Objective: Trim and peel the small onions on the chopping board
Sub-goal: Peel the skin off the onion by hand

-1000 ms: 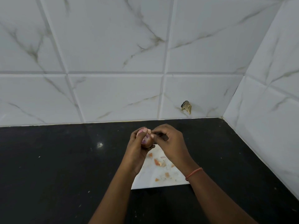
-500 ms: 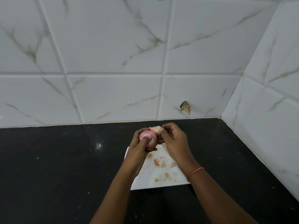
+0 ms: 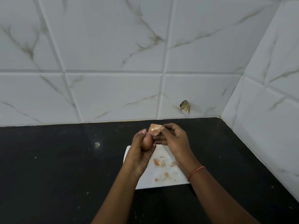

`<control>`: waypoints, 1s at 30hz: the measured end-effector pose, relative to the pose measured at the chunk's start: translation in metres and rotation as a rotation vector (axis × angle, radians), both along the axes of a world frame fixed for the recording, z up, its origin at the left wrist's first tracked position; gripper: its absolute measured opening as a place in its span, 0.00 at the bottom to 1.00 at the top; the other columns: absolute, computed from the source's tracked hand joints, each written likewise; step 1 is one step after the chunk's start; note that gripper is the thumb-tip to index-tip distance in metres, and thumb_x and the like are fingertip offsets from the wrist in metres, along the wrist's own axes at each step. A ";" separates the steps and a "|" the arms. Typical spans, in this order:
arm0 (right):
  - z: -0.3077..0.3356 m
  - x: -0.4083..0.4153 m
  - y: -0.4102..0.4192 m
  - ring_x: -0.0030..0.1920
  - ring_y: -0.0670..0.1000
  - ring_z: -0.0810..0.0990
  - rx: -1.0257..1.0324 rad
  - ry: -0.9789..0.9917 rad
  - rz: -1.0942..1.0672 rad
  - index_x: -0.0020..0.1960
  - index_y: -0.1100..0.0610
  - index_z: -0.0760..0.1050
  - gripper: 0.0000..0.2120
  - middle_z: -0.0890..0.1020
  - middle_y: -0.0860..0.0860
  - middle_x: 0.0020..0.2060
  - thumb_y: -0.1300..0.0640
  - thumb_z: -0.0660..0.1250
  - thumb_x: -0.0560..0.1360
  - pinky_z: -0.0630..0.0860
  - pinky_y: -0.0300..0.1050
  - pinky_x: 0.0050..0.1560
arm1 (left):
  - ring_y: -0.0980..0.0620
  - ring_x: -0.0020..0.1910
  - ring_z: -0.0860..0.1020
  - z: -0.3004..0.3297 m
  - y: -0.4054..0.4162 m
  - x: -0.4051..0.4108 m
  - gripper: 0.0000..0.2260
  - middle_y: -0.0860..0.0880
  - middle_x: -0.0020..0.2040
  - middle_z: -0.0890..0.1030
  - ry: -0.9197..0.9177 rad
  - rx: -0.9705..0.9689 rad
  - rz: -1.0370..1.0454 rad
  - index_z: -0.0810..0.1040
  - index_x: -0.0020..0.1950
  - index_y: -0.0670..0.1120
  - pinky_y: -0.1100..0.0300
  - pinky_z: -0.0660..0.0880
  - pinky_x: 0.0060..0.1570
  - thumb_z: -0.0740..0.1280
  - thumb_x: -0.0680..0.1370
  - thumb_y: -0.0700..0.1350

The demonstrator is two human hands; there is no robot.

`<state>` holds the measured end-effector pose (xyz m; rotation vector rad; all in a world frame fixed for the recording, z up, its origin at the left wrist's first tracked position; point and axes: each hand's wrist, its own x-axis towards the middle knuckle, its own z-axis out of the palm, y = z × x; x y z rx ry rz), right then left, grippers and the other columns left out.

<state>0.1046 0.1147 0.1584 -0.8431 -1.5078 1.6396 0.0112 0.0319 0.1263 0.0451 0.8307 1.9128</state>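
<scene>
My left hand [image 3: 139, 151] grips a small brownish onion [image 3: 147, 142] above the far edge of the white chopping board [image 3: 150, 181]. My right hand [image 3: 174, 139] pinches a pale, papery piece of onion skin [image 3: 154, 129] between thumb and forefinger, just above and to the right of the onion. The skin piece still touches the onion's top. Several orange and pink peel scraps [image 3: 160, 163] lie scattered on the board below the hands. No knife and no other onions are visible.
The board lies on a black stone counter [image 3: 56, 167] speckled with small crumbs. White marbled tile walls [image 3: 113, 62] close off the back and the right side, meeting in a corner. A chipped hole [image 3: 185, 106] marks the back wall tile.
My right hand has pulled a skin piece up and to the right off the onion. My left hand has turned the onion, so its pink peeled side no longer faces me.
</scene>
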 end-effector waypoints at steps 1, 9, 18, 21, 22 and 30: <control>0.001 0.000 -0.001 0.40 0.61 0.86 -0.020 0.017 0.001 0.53 0.64 0.75 0.04 0.85 0.62 0.42 0.65 0.64 0.79 0.83 0.48 0.38 | 0.50 0.43 0.82 0.001 0.000 -0.001 0.09 0.41 0.50 0.82 -0.043 -0.001 -0.008 0.80 0.54 0.41 0.61 0.82 0.38 0.69 0.78 0.45; 0.001 0.001 0.001 0.41 0.61 0.86 -0.112 0.041 0.000 0.56 0.64 0.74 0.07 0.85 0.63 0.44 0.63 0.63 0.80 0.83 0.55 0.44 | 0.52 0.40 0.73 -0.003 0.006 -0.004 0.15 0.44 0.44 0.79 0.047 -0.216 0.032 0.78 0.53 0.45 0.56 0.70 0.43 0.66 0.79 0.57; -0.002 0.002 0.002 0.42 0.62 0.86 -0.165 0.104 0.004 0.58 0.65 0.73 0.08 0.85 0.63 0.44 0.63 0.61 0.81 0.83 0.50 0.42 | 0.42 0.51 0.85 -0.004 0.001 -0.007 0.18 0.37 0.63 0.78 -0.079 -0.149 0.059 0.77 0.64 0.38 0.48 0.83 0.47 0.65 0.82 0.51; -0.002 0.002 0.002 0.45 0.61 0.86 -0.273 0.183 -0.012 0.58 0.66 0.73 0.09 0.85 0.64 0.45 0.63 0.61 0.81 0.83 0.52 0.46 | 0.41 0.50 0.84 0.002 0.001 -0.003 0.16 0.37 0.60 0.78 -0.069 -0.141 0.044 0.77 0.64 0.38 0.47 0.83 0.51 0.63 0.83 0.48; -0.002 0.002 0.002 0.46 0.61 0.86 -0.325 0.214 -0.018 0.58 0.66 0.73 0.09 0.85 0.64 0.45 0.63 0.61 0.81 0.83 0.52 0.47 | 0.41 0.50 0.84 0.005 0.002 -0.001 0.15 0.38 0.57 0.79 -0.075 -0.141 0.036 0.76 0.64 0.39 0.47 0.82 0.51 0.62 0.84 0.47; -0.006 0.008 0.018 0.47 0.61 0.85 -0.468 0.365 -0.128 0.57 0.66 0.73 0.07 0.83 0.67 0.48 0.65 0.64 0.79 0.83 0.51 0.47 | 0.39 0.57 0.80 -0.003 0.005 -0.003 0.12 0.40 0.64 0.73 -0.024 -0.198 0.110 0.75 0.63 0.42 0.43 0.80 0.57 0.64 0.83 0.47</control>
